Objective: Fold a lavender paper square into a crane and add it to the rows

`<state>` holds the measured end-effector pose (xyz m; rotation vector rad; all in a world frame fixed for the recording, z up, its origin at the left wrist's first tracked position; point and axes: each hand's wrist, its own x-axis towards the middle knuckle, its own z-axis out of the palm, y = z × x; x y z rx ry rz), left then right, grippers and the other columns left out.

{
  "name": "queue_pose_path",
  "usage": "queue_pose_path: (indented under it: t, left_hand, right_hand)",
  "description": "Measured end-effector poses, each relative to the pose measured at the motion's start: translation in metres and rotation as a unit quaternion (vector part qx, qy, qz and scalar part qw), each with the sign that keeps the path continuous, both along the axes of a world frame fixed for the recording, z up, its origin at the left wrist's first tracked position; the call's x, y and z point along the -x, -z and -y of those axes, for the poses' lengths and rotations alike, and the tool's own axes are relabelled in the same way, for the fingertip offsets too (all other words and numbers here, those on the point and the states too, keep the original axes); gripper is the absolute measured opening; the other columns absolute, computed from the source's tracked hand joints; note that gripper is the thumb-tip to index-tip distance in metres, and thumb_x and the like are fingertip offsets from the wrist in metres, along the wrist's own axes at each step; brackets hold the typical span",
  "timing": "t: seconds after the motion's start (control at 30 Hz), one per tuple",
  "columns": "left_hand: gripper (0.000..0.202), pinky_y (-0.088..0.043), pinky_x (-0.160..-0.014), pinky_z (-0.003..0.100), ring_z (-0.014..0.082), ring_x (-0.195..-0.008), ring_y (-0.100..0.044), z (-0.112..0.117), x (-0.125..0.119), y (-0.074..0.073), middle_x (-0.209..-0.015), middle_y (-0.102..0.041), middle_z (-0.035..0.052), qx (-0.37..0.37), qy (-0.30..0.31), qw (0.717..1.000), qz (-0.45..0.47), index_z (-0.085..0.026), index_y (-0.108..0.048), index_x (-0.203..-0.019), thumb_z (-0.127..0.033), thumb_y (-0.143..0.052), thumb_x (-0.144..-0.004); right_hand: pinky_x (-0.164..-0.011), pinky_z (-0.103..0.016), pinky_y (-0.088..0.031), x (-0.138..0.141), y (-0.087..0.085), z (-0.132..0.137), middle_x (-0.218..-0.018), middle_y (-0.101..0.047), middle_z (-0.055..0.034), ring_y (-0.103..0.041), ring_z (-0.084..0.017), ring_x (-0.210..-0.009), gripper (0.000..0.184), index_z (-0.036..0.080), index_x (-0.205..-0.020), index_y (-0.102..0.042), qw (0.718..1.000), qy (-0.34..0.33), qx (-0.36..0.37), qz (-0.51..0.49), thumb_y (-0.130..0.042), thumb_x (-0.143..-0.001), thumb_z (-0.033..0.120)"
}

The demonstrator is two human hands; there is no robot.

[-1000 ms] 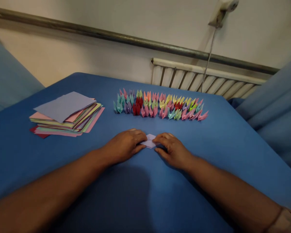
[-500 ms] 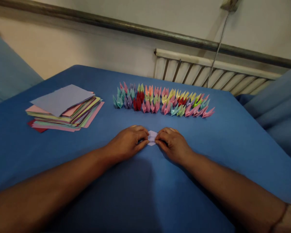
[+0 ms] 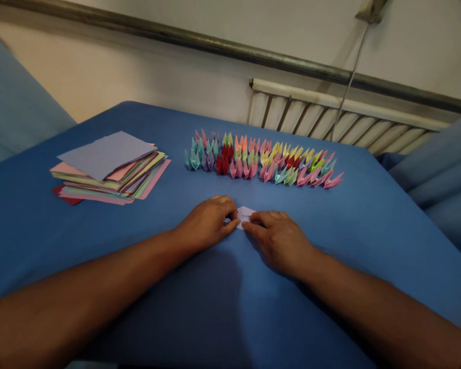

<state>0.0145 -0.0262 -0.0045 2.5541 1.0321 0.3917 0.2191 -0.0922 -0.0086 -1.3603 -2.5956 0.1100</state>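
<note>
A small pale lilac folded paper (image 3: 246, 212) lies on the blue table (image 3: 369, 230) just in front of me. My left hand (image 3: 207, 223) pinches its left side with curled fingers. On its right side my right hand (image 3: 280, 238) presses down, fingers together and fingertips on the paper's lower edge. Most of the paper is hidden under both hands.
A stack of coloured paper squares (image 3: 109, 166) with a lilac sheet on top lies at the left. Rows of several small folded paper cranes (image 3: 263, 159) stand beyond my hands. A radiator (image 3: 346, 120) and a metal rail (image 3: 215, 46) run along the wall behind.
The paper looks smaller and narrower than a second ago, folded in between my fingers. My right hand has slid slightly down and right. The view has shifted a little.
</note>
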Motion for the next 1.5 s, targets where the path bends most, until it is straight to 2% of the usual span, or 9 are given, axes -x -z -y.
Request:
queue_pose_path:
  t: [0.1,0.2,0.43,0.53,0.67,0.9,1.13,1.3,1.5]
  left_hand:
    - [0.011,-0.045,-0.078,0.033,0.0192,-0.084,-0.057,0.000,0.001,0.000,-0.086,-0.061,0.0040,0.004,-0.006,1.000,0.004,-0.018,-0.062,-0.086,-0.026,-0.055,-0.086]
    - [0.017,-0.047,-0.082,0.035,0.0206,-0.090,-0.058,-0.001,0.001,0.000,-0.095,-0.063,0.0051,0.004,-0.032,0.999,0.010,-0.018,-0.062,-0.098,-0.028,-0.058,-0.084]
    - [0.036,-0.041,-0.102,0.041,0.0243,-0.116,-0.054,-0.009,-0.001,0.008,-0.121,-0.062,0.0091,-0.026,-0.055,0.997,0.043,-0.017,-0.062,-0.116,-0.039,-0.056,-0.088]
    - [0.032,-0.040,-0.103,0.041,0.0229,-0.114,-0.055,-0.014,0.001,0.013,-0.120,-0.063,0.0073,-0.024,-0.056,0.996,0.059,-0.020,-0.066,-0.110,-0.040,-0.051,-0.092]
    - [0.021,-0.042,-0.101,0.041,0.0228,-0.110,-0.057,-0.017,0.002,0.014,-0.117,-0.063,0.0067,-0.003,-0.070,0.996,0.062,-0.019,-0.070,-0.089,-0.035,-0.056,-0.088]
    - [0.029,-0.038,-0.104,0.045,0.0257,-0.117,-0.052,-0.021,-0.007,0.015,-0.128,-0.058,0.0074,-0.018,-0.084,0.996,0.022,-0.021,-0.068,-0.109,-0.034,-0.062,-0.084]
    - [0.014,-0.037,-0.104,0.045,0.0251,-0.118,-0.050,-0.024,-0.007,0.017,-0.128,-0.058,0.0052,0.016,-0.079,0.996,0.041,-0.023,-0.070,-0.090,-0.032,-0.065,-0.080]
    - [0.010,-0.039,-0.102,0.043,0.0240,-0.117,-0.051,-0.022,-0.004,0.017,-0.123,-0.061,0.0048,0.019,-0.069,0.995,0.067,-0.021,-0.068,-0.086,-0.028,-0.067,-0.078]
    - [0.009,-0.039,-0.102,0.042,0.0226,-0.116,-0.053,-0.021,-0.002,0.018,-0.121,-0.062,0.0051,0.002,-0.033,0.996,0.080,-0.021,-0.070,-0.085,-0.025,-0.062,-0.082]
  right_hand:
    - [-0.083,-0.039,-0.044,0.001,-0.001,0.001,-0.120,-0.063,-0.0082,-0.057,-0.024,-0.101,0.034,0.023,-0.123,-0.062,1.000,0.015,0.011,0.017,-0.039,-0.099,0.023]
    - [-0.086,-0.040,-0.044,0.002,-0.002,0.000,-0.122,-0.063,-0.0087,-0.057,-0.024,-0.103,0.034,0.022,-0.120,-0.064,1.000,0.014,0.018,0.013,-0.037,-0.099,0.024]
    - [-0.091,-0.045,-0.041,0.005,-0.005,0.002,-0.143,-0.049,-0.0098,-0.049,-0.030,-0.116,0.033,0.021,-0.122,-0.063,0.999,0.010,-0.031,0.028,-0.041,-0.098,0.025]
    - [-0.092,-0.048,-0.038,0.005,-0.005,0.003,-0.147,-0.044,-0.0107,-0.045,-0.032,-0.123,0.031,0.020,-0.118,-0.064,0.999,0.014,-0.041,0.030,-0.042,-0.098,0.026]
    - [-0.095,-0.044,-0.037,0.004,-0.002,0.000,-0.133,-0.058,-0.0104,-0.052,-0.026,-0.118,0.033,0.017,-0.123,-0.060,0.999,-0.023,-0.017,0.014,-0.038,-0.099,0.023]
    - [-0.093,-0.041,-0.040,0.003,0.000,-0.002,-0.124,-0.064,-0.0109,-0.056,-0.025,-0.111,0.033,0.013,-0.124,-0.059,0.999,-0.045,-0.013,-0.005,-0.038,-0.099,0.021]
    - [-0.091,-0.042,-0.043,0.004,0.003,-0.004,-0.121,-0.064,-0.0111,-0.056,-0.025,-0.108,0.033,0.014,-0.122,-0.061,0.999,-0.037,-0.016,-0.024,-0.039,-0.099,0.022]
    - [-0.092,-0.042,-0.044,0.003,0.003,-0.003,-0.123,-0.063,-0.0110,-0.054,-0.025,-0.111,0.033,0.015,-0.123,-0.060,0.999,-0.035,-0.005,-0.035,-0.040,-0.098,0.021]
    - [-0.094,-0.045,-0.044,0.003,0.004,-0.002,-0.140,-0.051,-0.0107,-0.049,-0.028,-0.119,0.033,0.019,-0.123,-0.062,1.000,-0.002,-0.019,-0.020,-0.040,-0.098,0.023]
